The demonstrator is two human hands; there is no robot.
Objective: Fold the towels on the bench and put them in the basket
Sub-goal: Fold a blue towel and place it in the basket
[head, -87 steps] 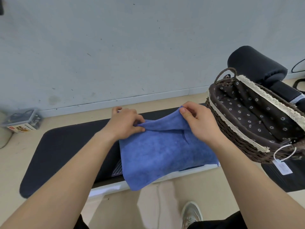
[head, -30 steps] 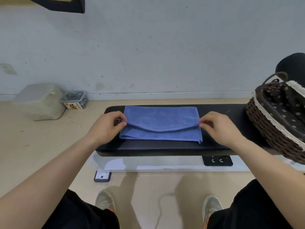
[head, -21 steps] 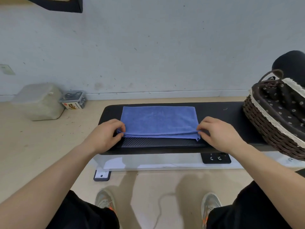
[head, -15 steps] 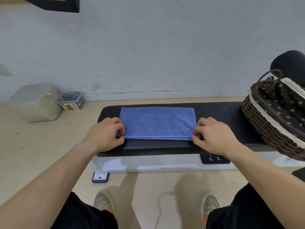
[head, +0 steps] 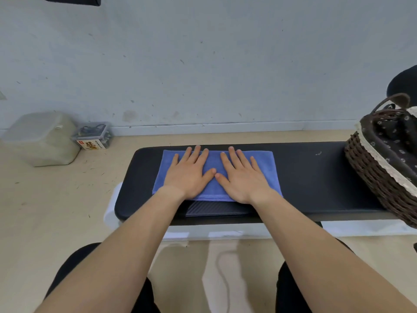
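A blue towel, folded in half, lies flat on the black bench. My left hand and my right hand press flat on the towel's middle, fingers straight and spread, thumbs nearly touching. A dark wicker basket with a flowered brown lining and lace trim stands on the bench's right end, apart from the towel.
A frosted plastic box and a small clear box of cables sit on the floor by the wall at left. A black rounded cushion shows behind the basket. Bare bench lies between towel and basket.
My hands let go of the towel's near corners and moved inward onto its middle, where they now lie flat. The folded towel stays in place on the bench.
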